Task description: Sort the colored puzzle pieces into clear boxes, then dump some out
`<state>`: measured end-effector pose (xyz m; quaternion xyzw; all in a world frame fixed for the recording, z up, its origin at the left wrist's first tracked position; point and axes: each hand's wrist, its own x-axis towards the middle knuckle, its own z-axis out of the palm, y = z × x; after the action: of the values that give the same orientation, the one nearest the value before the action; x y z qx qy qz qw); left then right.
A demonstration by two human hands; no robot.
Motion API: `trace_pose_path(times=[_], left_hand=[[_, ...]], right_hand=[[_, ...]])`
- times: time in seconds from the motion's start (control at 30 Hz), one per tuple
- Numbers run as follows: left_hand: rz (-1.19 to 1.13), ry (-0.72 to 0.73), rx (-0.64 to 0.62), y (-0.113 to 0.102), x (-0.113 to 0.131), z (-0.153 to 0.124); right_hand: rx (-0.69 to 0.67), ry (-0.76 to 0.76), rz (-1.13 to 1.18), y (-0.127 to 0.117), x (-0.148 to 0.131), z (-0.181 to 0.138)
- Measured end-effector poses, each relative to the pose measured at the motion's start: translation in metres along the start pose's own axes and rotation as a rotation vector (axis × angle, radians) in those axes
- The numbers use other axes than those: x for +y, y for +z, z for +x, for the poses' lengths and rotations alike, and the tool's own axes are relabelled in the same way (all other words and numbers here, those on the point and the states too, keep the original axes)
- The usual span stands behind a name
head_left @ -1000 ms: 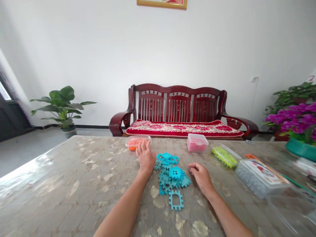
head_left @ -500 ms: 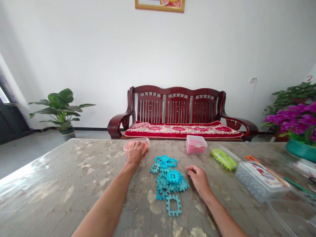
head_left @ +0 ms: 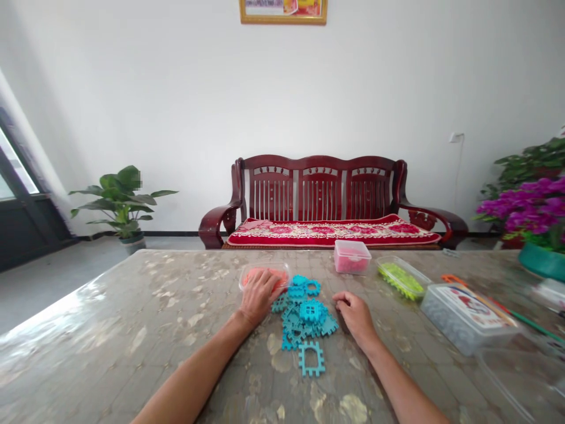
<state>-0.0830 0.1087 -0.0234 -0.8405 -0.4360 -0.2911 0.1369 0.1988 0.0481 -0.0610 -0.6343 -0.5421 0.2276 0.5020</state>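
My left hand [head_left: 259,296] lies over the near side of a clear plastic container [head_left: 242,282] filled with orange pieces [head_left: 255,273], gripping it with fingers reaching over the pieces. Just right of it lies a loose pile of blue interlocking plastic blocks [head_left: 311,311], some with window cut-outs. One square blue frame block [head_left: 311,359] lies apart at the near end of the pile. On the table to the right of the pile rests my right hand [head_left: 355,318], its fingers curled together with nothing visible in them.
A lidded box of pink pieces [head_left: 352,258] stands behind the pile. Farther right are a tray of yellow-green pieces [head_left: 401,280], a lidded box of grey pieces [head_left: 468,318] and a clear lid [head_left: 507,377]. A flower pot [head_left: 541,259] stands at the right edge.
My left hand has drawn the container of orange pieces right and toward me, up against the blue pile. The right hand stays about where it was. The view has shifted slightly.
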Motion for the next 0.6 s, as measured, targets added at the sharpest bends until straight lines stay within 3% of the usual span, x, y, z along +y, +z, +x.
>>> trace_pose_path(times=[0.2, 0.4, 0.5, 0.6], left_hand=[[-0.121, 0.082, -0.028, -0.007, 0.031, -0.008], [-0.363, 0.071, -0.075, -0.024, 0.035, -0.001], [-0.372, -0.056, -0.050, -0.027, 0.034, 0.009], [-0.232, -0.200, -0.048, -0.023, 0.037, 0.018]], right_hand=[[0.018, -0.028, 0.018, -0.001, 0.000, -0.001], [0.115, -0.100, 0.071, -0.003, -0.011, -0.006], [0.120, -0.260, 0.051, -0.002, -0.022, -0.014], [0.040, -0.504, -0.089, 0.001, -0.034, -0.023]])
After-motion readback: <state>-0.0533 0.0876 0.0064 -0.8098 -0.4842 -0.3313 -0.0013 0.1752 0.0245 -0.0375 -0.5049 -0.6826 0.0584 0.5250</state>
